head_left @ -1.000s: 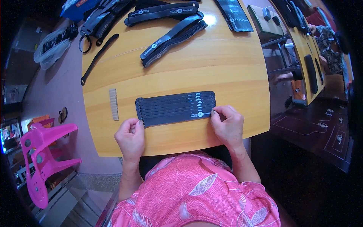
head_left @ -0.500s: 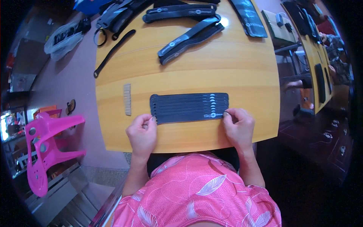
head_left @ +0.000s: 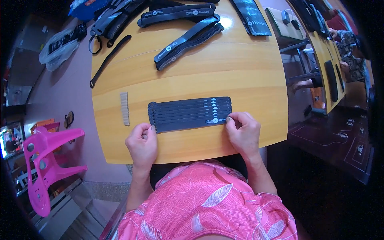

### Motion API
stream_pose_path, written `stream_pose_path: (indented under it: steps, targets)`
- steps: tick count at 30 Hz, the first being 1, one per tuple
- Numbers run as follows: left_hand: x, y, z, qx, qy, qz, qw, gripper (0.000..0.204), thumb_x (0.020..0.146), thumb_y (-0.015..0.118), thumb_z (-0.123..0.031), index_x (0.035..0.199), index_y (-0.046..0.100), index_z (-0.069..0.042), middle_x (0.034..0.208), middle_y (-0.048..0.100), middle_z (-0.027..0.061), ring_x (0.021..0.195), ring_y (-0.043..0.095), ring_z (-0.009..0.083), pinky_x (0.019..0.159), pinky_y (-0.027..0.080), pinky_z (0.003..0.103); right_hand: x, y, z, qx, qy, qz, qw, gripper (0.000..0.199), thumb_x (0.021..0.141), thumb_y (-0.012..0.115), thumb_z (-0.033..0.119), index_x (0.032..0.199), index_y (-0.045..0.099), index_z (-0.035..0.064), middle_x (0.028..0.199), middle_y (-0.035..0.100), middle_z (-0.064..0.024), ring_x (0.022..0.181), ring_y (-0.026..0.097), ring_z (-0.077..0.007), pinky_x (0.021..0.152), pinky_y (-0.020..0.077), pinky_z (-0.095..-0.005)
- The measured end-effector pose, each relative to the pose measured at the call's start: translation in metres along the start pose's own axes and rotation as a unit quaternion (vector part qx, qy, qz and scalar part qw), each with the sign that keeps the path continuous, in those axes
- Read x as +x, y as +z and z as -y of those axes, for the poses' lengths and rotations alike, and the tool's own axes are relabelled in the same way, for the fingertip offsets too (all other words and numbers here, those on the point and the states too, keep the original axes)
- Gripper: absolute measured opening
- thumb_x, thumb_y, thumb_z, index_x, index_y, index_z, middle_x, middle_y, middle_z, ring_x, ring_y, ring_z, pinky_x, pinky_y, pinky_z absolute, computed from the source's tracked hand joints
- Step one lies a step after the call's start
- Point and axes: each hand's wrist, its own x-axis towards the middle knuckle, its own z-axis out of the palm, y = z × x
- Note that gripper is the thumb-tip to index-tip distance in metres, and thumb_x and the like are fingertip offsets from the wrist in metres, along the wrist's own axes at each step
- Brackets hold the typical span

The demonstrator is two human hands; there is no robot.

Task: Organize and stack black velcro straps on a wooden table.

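Note:
A row of overlapping black straps (head_left: 180, 112) lies flat on the wooden table in front of me, each with a printed pale mark near its right end. At the near left corner my left hand (head_left: 143, 144) pinches the end of the nearest strap between thumb and forefinger. My right hand (head_left: 245, 134) pinches the same strap at its right end. The strap is stretched straight between both hands, along the row's near edge. To the left of the row lies a small corrugated cardboard strip (head_left: 125, 109), touched by neither hand.
Bundled black straps (head_left: 184, 46) and a single looped strap (head_left: 110, 61) lie farther back on the table (head_left: 200, 82). A flat strap stack (head_left: 254, 20) sits far right. A pink stool (head_left: 54, 140) and a plastic bag (head_left: 60, 46) are left. Another person's arm (head_left: 306, 84) shows right.
My view has shifted slightly, so the table and straps appear farther left. Both hands keep their pinch at the strap's ends. At the right, more of another person's arm shows.

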Motion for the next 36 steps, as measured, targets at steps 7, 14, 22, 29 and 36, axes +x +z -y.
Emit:
stream_pose_path:
  steps: [7, 14, 22, 29, 36]
  targets:
    - [0.000, 0.000, -0.001, -0.007, -0.010, -0.005, 1.000, 0.003, 0.085, 0.066, 0.002, 0.084, 0.066, 0.004, 0.068, 0.061, -0.0010, 0.058, 0.048, 0.0016, 0.052, 0.040, 0.019, 0.000, 0.002, 0.002, -0.002, -0.001, 0.004, 1.000, 0.004, 0.079, 0.067, 0.002, 0.082, 0.068, -0.0014, 0.071, 0.064, -0.0114, 0.061, 0.062, -0.0173, 0.058, 0.0489, -0.0288]
    - [0.001, -0.001, 0.002, -0.007, 0.004, -0.004, 1.000, 0.002, 0.084, 0.067, 0.002, 0.083, 0.066, 0.004, 0.067, 0.061, -0.0006, 0.057, 0.048, 0.0016, 0.051, 0.040, 0.019, 0.000, 0.004, 0.003, 0.006, 0.004, -0.014, 1.000, 0.002, 0.076, 0.067, 0.003, 0.077, 0.067, 0.0025, 0.070, 0.063, -0.0141, 0.061, 0.063, -0.0267, 0.058, 0.0510, -0.0355]
    - [0.001, 0.002, 0.000, 0.000, 0.023, -0.014, 1.000, 0.004, 0.082, 0.069, 0.002, 0.083, 0.066, 0.004, 0.066, 0.062, 0.0022, 0.055, 0.049, 0.0032, 0.051, 0.041, 0.021, -0.002, 0.004, 0.002, 0.015, 0.018, -0.019, 1.000, 0.003, 0.076, 0.067, 0.002, 0.079, 0.067, 0.0024, 0.071, 0.064, -0.0133, 0.061, 0.064, -0.0250, 0.058, 0.0510, -0.0343]
    - [0.000, 0.001, 0.001, 0.038, 0.051, -0.026, 0.998, 0.005, 0.081, 0.070, 0.000, 0.083, 0.067, 0.003, 0.064, 0.064, 0.0059, 0.053, 0.052, 0.0065, 0.051, 0.043, 0.024, 0.000, 0.002, 0.002, 0.007, 0.003, -0.019, 1.000, 0.002, 0.076, 0.067, 0.002, 0.078, 0.067, 0.0022, 0.069, 0.063, -0.0132, 0.059, 0.063, -0.0243, 0.057, 0.0502, -0.0342]
    - [0.002, 0.002, -0.005, 0.044, 0.053, -0.023, 0.997, 0.003, 0.081, 0.068, 0.001, 0.082, 0.066, 0.002, 0.062, 0.061, 0.0024, 0.053, 0.051, 0.0040, 0.050, 0.042, 0.022, 0.000, 0.004, 0.001, -0.007, -0.013, -0.031, 0.999, 0.002, 0.075, 0.066, 0.004, 0.076, 0.067, 0.0031, 0.067, 0.062, -0.0127, 0.060, 0.062, -0.0265, 0.057, 0.0503, -0.0363]
